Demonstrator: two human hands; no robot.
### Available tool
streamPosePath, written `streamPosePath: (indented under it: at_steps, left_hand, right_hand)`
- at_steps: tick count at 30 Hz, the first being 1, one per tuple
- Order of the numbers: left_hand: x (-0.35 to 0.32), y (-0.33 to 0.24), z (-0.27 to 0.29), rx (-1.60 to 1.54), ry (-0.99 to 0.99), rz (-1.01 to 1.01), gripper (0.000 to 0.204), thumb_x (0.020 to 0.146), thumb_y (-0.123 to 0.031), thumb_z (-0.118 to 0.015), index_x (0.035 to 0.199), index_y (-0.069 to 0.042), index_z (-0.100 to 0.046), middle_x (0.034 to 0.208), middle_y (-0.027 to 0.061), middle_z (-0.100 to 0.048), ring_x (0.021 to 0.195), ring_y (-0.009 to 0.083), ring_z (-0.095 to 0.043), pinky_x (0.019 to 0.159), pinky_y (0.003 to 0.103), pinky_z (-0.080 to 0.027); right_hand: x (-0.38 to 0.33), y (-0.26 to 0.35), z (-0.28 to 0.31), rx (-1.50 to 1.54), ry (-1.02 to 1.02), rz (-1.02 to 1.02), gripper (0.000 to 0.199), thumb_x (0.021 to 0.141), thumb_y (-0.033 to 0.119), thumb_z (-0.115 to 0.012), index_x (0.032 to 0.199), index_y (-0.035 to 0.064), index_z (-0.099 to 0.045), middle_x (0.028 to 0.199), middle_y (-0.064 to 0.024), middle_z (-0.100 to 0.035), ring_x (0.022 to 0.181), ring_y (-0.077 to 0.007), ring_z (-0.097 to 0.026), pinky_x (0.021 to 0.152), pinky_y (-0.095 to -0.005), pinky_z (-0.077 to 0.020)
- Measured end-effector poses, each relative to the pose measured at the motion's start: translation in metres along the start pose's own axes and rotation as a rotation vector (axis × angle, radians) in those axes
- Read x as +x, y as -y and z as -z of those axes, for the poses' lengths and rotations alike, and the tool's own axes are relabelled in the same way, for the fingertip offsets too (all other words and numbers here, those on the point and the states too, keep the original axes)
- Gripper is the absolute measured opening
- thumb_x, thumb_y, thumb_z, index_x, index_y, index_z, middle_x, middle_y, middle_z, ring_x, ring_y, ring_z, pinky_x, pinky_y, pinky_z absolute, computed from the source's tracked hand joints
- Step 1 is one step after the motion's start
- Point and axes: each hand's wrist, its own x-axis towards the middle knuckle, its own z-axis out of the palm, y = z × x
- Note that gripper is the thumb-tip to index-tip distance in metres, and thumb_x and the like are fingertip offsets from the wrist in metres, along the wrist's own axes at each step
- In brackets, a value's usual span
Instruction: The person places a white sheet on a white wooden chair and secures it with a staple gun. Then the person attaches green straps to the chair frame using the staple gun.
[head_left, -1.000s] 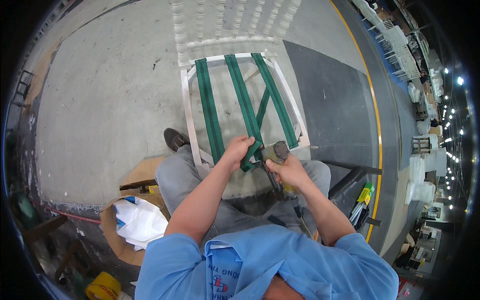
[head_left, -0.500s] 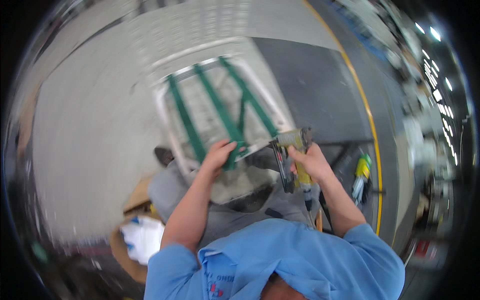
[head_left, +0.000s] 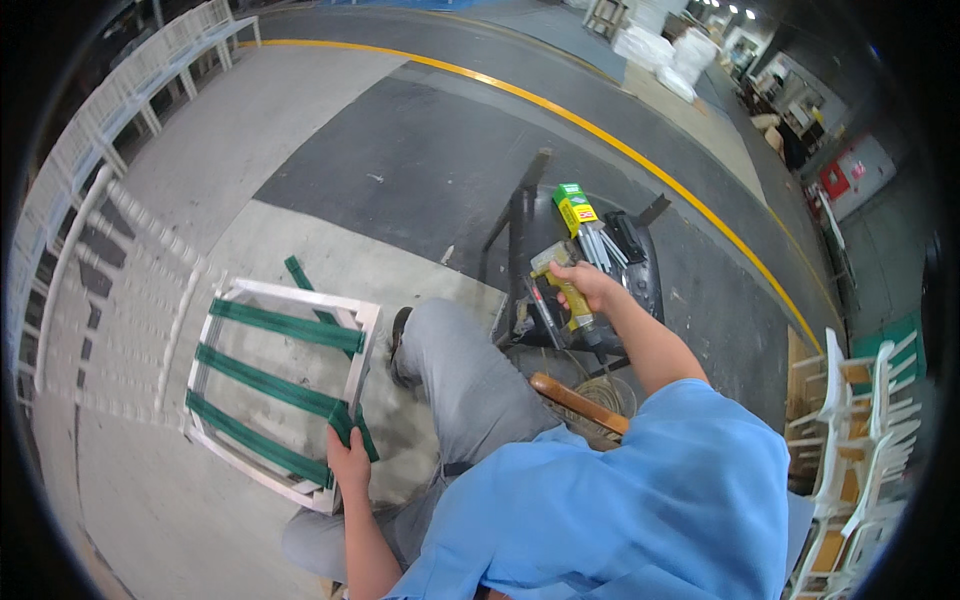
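On my left, a white chair [head_left: 366, 350] lies with its seat frame beside my leg and its spindled back reaching left. Green webbing straps [head_left: 285, 322] run across the frame, and one loose length slants under them. My left hand [head_left: 349, 462] is closed on the folded end of the middle webbing strap [head_left: 343, 418] at the frame's near rail. Away to the right, my right hand [head_left: 590, 287] grips a yellow-green staple gun [head_left: 574, 302] by its handle, over the edge of a black chair seat [head_left: 648, 290]. An air hose fitting shows at the gun's lower end.
A green and yellow box [head_left: 574, 208], grey staple strips [head_left: 602, 250] and a black object [head_left: 627, 236] rest on the black seat. Below it are a brown wooden bar [head_left: 580, 402] and coiled hose [head_left: 622, 392]. White chairs stand stacked at right [head_left: 850, 440] and lined up far left [head_left: 110, 95].
My view has swung right, putting the webbed frame on the left. The staple gun has moved from beside the frame to over the black seat; my left hand still holds the strap.
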Motion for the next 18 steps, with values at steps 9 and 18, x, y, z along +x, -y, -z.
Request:
streamPosePath:
  at_steps: [9,18]
  left_hand:
    - [-0.011,-0.012,-0.028,0.230,-0.089,0.033,0.062,0.102,-0.026,-0.058,0.145,0.015,-0.040,0.143,0.0359,-0.051,0.132,0.0468,-0.051,0.111,0.045,-0.040]
    - [-0.003,-0.018,-0.023,0.206,-0.097,0.094,0.052,0.102,-0.031,-0.057,0.138,0.006,-0.051,0.128,0.0354,-0.060,0.125,0.0490,-0.055,0.107,0.048,-0.041]
  right_hand:
    - [0.028,-0.037,0.060,-0.704,-0.331,-0.055,0.062,0.089,0.054,-0.072,0.104,-0.0058,-0.072,0.097,-0.0210,-0.072,0.082,-0.0326,-0.073,0.072,-0.0433,-0.0597]
    - [0.002,-0.065,0.095,-1.140,-0.496,-0.036,0.055,0.085,0.037,-0.076,0.122,-0.0006,-0.061,0.119,-0.0225,-0.070,0.109,-0.0388,-0.069,0.092,-0.0479,-0.0550]
